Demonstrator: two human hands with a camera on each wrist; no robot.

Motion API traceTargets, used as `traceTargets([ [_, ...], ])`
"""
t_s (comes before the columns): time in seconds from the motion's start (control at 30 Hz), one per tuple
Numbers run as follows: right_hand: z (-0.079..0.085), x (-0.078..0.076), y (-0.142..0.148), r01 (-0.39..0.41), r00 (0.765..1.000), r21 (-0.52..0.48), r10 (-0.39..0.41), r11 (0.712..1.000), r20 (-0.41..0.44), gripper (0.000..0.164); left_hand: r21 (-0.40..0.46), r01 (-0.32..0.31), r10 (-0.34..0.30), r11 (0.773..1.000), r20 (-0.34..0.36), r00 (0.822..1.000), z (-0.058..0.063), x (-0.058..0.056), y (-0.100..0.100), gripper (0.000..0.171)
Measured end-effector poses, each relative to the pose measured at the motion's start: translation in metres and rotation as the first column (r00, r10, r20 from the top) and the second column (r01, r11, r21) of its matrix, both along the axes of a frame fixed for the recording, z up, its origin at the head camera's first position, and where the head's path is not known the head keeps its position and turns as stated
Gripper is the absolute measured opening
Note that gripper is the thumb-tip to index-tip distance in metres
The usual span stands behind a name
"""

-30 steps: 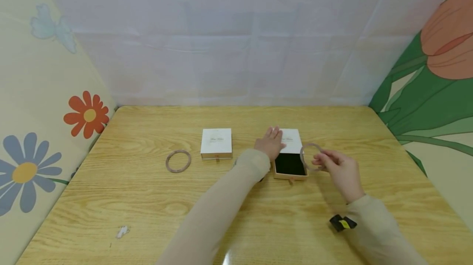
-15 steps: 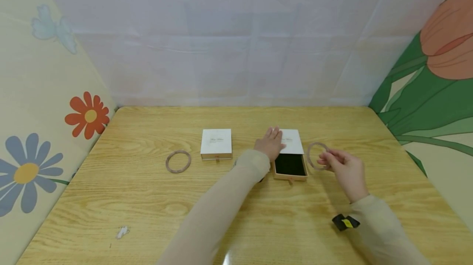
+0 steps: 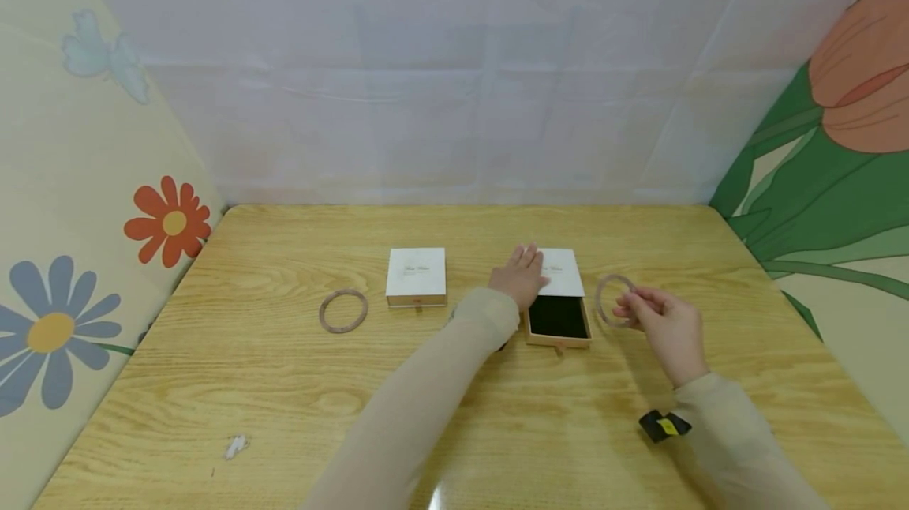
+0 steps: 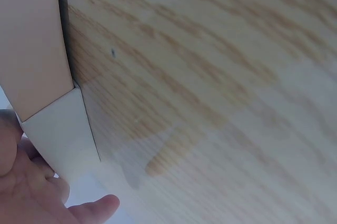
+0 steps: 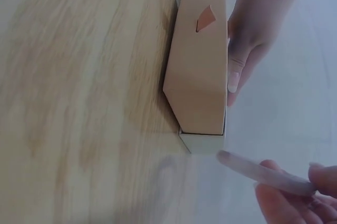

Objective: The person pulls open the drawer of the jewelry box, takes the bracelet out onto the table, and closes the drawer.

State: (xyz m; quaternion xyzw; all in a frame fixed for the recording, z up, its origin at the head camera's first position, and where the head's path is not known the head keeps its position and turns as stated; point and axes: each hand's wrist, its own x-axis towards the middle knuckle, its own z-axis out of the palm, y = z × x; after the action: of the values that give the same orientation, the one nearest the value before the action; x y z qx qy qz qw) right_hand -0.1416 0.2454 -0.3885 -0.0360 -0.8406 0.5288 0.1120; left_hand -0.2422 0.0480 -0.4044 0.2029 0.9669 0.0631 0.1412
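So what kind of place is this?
Probably a small staged recording booth, not a lived-in room: a wooden table boxed in by flower-print panels and a white sheet, with only bracelets and gift boxes laid out.

Both arms extended forward, sleeves to the wrists.

I note the left hand lies flat with fingers straight and together, palm down against the left edge of the open box, the forearm running back diagonally toward me. The right hand is raised just to the right of that box, fingers curled, fingertips pinching the bangle at its rim, wrist bent slightly inward.
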Motion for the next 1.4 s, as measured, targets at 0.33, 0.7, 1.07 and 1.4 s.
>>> traceTargets([
  [0.33,-0.003,-0.005,0.002,0.009,0.999,-0.014,-0.008,1.000,0.036,0.037,0.003,-0.006,0.006,1.000,0.014,1.000,0.000,0.000,0.000,0.059],
  [0.7,-0.008,-0.009,0.006,0.004,0.997,0.006,-0.004,1.000,0.071,0.038,-0.002,-0.002,0.002,1.000,0.003,1.000,0.003,0.002,-0.001,0.059],
  [1.07,-0.012,-0.014,0.012,-0.006,0.990,-0.046,0.012,0.999,0.140,0.040,-0.007,0.006,-0.006,1.000,-0.012,1.000,0.005,0.005,-0.001,0.059],
  [1.4,-0.011,-0.014,0.013,-0.018,0.991,-0.063,0.026,0.998,0.128,0.039,-0.001,-0.002,0.002,1.000,-0.007,1.000,0.003,0.003,0.001,0.059],
])
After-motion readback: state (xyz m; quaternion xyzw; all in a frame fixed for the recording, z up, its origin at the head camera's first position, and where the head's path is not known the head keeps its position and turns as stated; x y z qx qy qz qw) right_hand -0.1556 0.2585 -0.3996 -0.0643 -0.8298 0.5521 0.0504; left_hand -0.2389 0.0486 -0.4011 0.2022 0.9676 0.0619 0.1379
